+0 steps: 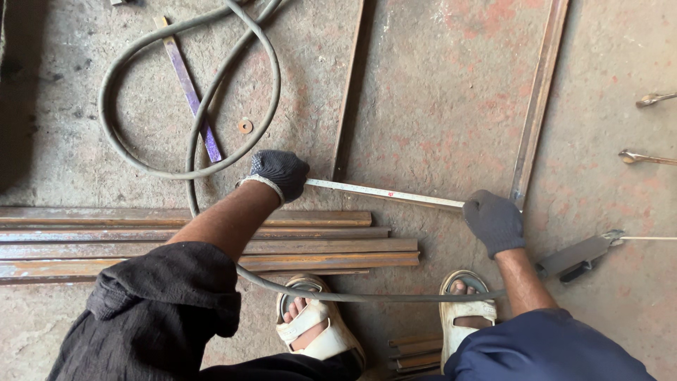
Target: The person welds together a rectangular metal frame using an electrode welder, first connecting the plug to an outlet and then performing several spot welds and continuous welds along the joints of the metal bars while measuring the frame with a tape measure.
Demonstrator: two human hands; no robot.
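Note:
My left hand (280, 171), in a dark knit glove, is closed on one end of a pale measuring tape (384, 192) stretched across the floor. My right hand (494, 221), also gloved, presses down on the tape's other end beside a long rusty steel bar (537, 99). The tape runs between two upright bars, the second steel bar (350, 88) ending just right of my left hand. My sandalled feet (314, 321) stand below the tape.
Several rusty steel bars (211, 243) lie stacked at the left. A grey hose (190, 85) loops over a purple-tinted flat strip (189, 88) and runs under my feet. A washer (245, 126), a welding holder (575, 257) and two tools (645, 156) lie on the concrete floor.

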